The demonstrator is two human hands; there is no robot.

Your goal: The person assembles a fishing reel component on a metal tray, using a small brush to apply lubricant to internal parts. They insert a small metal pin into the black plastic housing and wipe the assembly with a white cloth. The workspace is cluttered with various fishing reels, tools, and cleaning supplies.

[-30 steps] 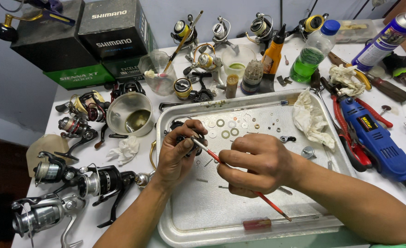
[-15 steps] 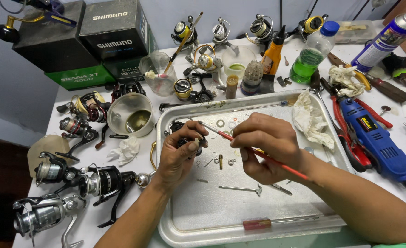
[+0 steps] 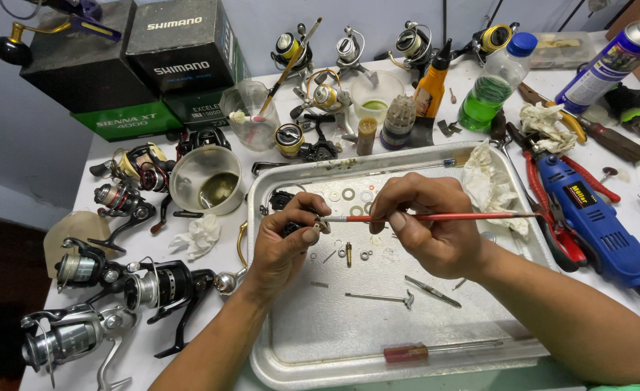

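Seemingly mid-detail work, the head view looks down on two bare hands meeting over a dented silver metal tray (image 3: 312, 340) on a white table (image 3: 153, 261). The left hand (image 3: 283, 246) is curled tight around a small dark reel part (image 3: 292, 229), thumb and forefinger pinching it so that one end faces the other hand; held up like this, off the tray floor, the piece is steady and open to the tool. The right hand (image 3: 425, 224) is closed in a pen-like grip on a thin red-handled brush (image 3: 436, 216), which lies nearly level, its tip touching the part just beside the left thumb and its handle running out past the right knuckles. That fine grip near the front of the handle suits careful dabbing.

Just below and between the hands, small washers, screws and a pin (image 3: 348, 253) lie spread on the tray, apparently so that nothing rolls away. Nearer the wrists rests a red-handled screwdriver (image 3: 407, 352). Beyond the right hand a crumpled white cloth (image 3: 490, 188) drapes over the tray's rim, and farther out sits a blue electric rotary tool (image 3: 588, 217). To the outside of the left hand stand a cream plastic bowl (image 3: 205, 179) with murky liquid and several spinning fishing reels (image 3: 153, 286).
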